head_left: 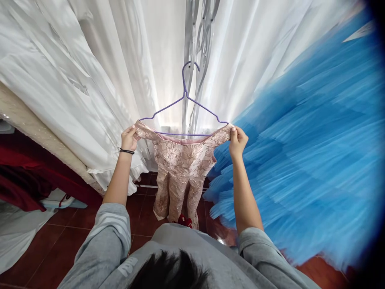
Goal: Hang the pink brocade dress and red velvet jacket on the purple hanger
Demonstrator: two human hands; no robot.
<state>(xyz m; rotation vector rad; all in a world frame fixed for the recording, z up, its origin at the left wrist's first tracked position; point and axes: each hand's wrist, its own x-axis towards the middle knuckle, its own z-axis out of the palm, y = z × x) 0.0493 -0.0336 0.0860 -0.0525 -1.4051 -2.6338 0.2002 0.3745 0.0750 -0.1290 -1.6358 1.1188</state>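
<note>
A shiny pink dress (182, 156) with a raised floral pattern hangs on a purple hanger (171, 107) in front of me. My left hand (130, 138) pinches the dress at its left shoulder, by the hanger's end. On the other side, my right hand (238, 140) grips the right shoulder of the dress. Between my hands the neckline is spread wide, with the hanger's lower bar just above it. The hanger's hook overlaps a grey metal scrollwork post (195, 76) in view; whether it hangs on it I cannot tell.
White curtains (126, 60) fall behind the dress. A large blue tulle gown (306, 140) fills the right side. Dark red cloth (24, 180) and a cream sparkly fabric edge (51, 136) lie at left. The floor is red tile (72, 228).
</note>
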